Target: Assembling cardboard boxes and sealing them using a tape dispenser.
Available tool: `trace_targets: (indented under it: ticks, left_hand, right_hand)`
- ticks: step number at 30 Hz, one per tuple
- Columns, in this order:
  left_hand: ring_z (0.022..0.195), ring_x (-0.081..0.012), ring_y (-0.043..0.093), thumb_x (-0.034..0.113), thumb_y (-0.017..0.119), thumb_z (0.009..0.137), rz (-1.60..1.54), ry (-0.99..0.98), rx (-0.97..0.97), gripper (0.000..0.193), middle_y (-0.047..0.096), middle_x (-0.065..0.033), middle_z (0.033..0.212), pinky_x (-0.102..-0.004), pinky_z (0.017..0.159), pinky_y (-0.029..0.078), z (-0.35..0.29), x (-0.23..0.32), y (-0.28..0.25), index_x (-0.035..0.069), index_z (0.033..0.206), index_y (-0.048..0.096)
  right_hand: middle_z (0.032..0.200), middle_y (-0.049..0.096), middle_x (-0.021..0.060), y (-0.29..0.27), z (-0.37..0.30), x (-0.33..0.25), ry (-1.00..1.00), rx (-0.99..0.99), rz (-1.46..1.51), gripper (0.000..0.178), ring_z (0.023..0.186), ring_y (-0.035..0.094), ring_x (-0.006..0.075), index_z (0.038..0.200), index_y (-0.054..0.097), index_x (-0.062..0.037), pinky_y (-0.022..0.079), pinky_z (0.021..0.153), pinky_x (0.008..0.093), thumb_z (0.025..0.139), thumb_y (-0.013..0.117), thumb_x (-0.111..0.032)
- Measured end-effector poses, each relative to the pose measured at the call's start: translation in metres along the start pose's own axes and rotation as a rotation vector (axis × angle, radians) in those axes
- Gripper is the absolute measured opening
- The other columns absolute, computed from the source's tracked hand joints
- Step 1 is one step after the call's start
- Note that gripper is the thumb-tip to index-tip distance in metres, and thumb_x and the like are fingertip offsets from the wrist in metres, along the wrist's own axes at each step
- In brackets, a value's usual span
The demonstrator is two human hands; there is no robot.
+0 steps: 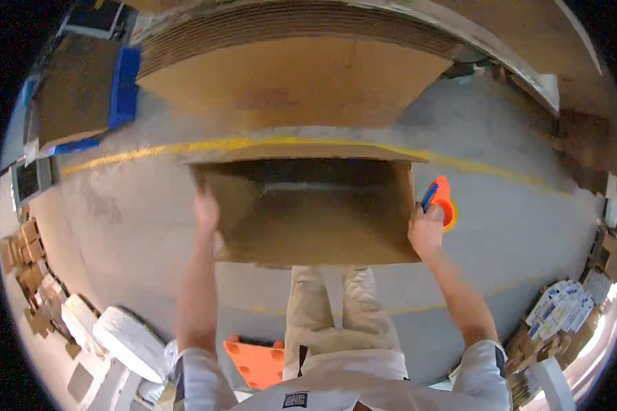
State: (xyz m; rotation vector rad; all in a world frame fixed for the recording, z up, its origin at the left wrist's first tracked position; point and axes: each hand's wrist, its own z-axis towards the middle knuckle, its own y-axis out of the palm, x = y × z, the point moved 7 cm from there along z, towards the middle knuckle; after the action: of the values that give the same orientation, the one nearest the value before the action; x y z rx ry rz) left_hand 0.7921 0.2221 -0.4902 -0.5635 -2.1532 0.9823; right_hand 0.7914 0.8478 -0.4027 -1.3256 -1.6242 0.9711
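Observation:
An open cardboard box (315,226) is in front of my legs, its mouth facing up and its inside in shadow. At its left wall is my left hand (206,211), smeared by motion, with the palm side against the cardboard and the fingertips hard to make out. My right hand (426,230) is closed around an orange tape dispenser (443,188) with a blue part, and its knuckles are against the box's right wall. The dispenser sticks out beyond the box, on its right side. What lies in the dark far part of the box cannot be seen.
A large stack of flat cardboard (281,82) stands ahead, beyond a yellow floor line (185,147). At far left is a blue-edged bin (123,85) with cardboard. Behind me are an orange plastic piece (257,363), white wrapped bundles (130,342) and, at right, piled packages (562,309).

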Motion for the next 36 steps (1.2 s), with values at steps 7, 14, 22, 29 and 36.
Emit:
trace_targets:
  ticks: [7, 14, 22, 29, 36]
  left_hand:
    - [0.145, -0.0570, 0.006, 0.057, 0.051, 0.096, 0.700, 0.107, -0.100, 0.088, 0.001, -0.0406, 0.157, -0.0604, 0.118, 0.013, -0.066, 0.055, 0.105, 0.008, 0.160, 0.014]
    - [0.147, -0.0550, 0.003, 0.053, 0.052, 0.097, 1.013, 0.127, -0.210, 0.080, 0.002, -0.0334, 0.161, -0.0585, 0.120, 0.010, -0.049, 0.026, 0.112, 0.012, 0.159, 0.023]
    - [0.146, -0.0431, 0.027, 0.070, 0.050, 0.090, 0.623, 0.328, -0.918, 0.082, 0.036, -0.0283, 0.152, -0.0567, 0.118, 0.021, -0.169, 0.044, 0.063, 0.011, 0.148, 0.047]
    - [0.145, -0.0430, 0.029, 0.070, 0.060, 0.082, 0.608, 0.761, -0.496, 0.090, 0.039, -0.0262, 0.151, -0.0584, 0.118, 0.022, -0.140, 0.050, 0.023, 0.009, 0.147, 0.046]
    - [0.148, -0.0416, 0.023, 0.070, 0.059, 0.084, 0.639, 0.692, -0.066, 0.090, 0.033, -0.0250, 0.155, -0.0571, 0.120, 0.015, -0.045, 0.089, 0.089, 0.002, 0.143, 0.051]
  right_hand:
    - [0.107, 0.059, 0.0274, -0.009, 0.007, -0.021, 0.002, 0.027, 0.356, 0.069, 0.083, 0.067, 0.0412, 0.110, 0.070, -0.0038, 0.054, 0.069, 0.0503, 0.082, 0.064, -0.067]
    - [0.113, 0.065, 0.0265, 0.022, 0.043, -0.010, 0.217, -0.196, 0.296, 0.095, 0.099, 0.067, 0.0411, 0.121, 0.068, -0.0063, 0.055, 0.083, 0.0477, 0.061, 0.073, -0.080]
    - [0.106, 0.073, 0.0142, 0.101, 0.047, 0.024, 0.346, -0.366, 0.405, 0.102, 0.101, 0.070, 0.0305, 0.130, 0.062, -0.0100, 0.055, 0.086, 0.0438, 0.059, 0.073, -0.083]
    - [0.110, 0.073, 0.0127, 0.102, 0.053, 0.008, 0.340, -0.229, 0.498, 0.081, 0.105, 0.069, 0.0279, 0.123, 0.066, -0.0068, 0.055, 0.088, 0.0411, 0.066, 0.083, -0.061]
    - [0.101, 0.072, 0.0088, 0.176, 0.042, 0.067, 0.697, -0.541, 1.468, 0.061, 0.095, 0.068, 0.0203, 0.118, 0.065, -0.0005, 0.053, 0.083, 0.0370, 0.084, 0.076, -0.050]
